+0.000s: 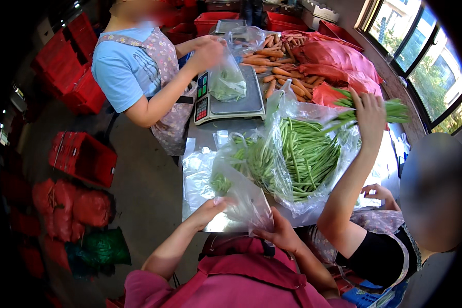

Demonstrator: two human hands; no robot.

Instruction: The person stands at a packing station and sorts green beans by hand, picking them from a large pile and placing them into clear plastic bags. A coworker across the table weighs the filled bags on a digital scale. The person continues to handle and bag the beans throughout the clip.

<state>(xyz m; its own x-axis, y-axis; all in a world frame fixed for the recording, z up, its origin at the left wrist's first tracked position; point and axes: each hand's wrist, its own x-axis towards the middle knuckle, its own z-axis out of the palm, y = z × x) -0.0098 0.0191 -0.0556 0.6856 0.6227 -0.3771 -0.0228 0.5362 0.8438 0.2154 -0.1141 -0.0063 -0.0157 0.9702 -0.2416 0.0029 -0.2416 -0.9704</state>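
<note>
My left hand [209,212] and my right hand [282,232] grip a clear plastic bag [247,204] between them at the table's near edge. Green beans show through its far end, though I cannot tell whether they lie inside or behind it. Just beyond is a large pile of long green beans [308,156] in a big opened clear plastic sack [285,110]. To the left of the beans lies a stack of flat plastic bags [199,167]. A co-worker's hand [369,110] on the right holds a bunch of green beans [395,110] above the pile.
A co-worker [126,72] at the left handles a bag of greens [228,84] on a weighing scale [244,97]. Carrots [280,66] and red mesh sacks [328,56] cover the table's far end. Red crates [90,159] and filled sacks [69,205] stand on the floor at left.
</note>
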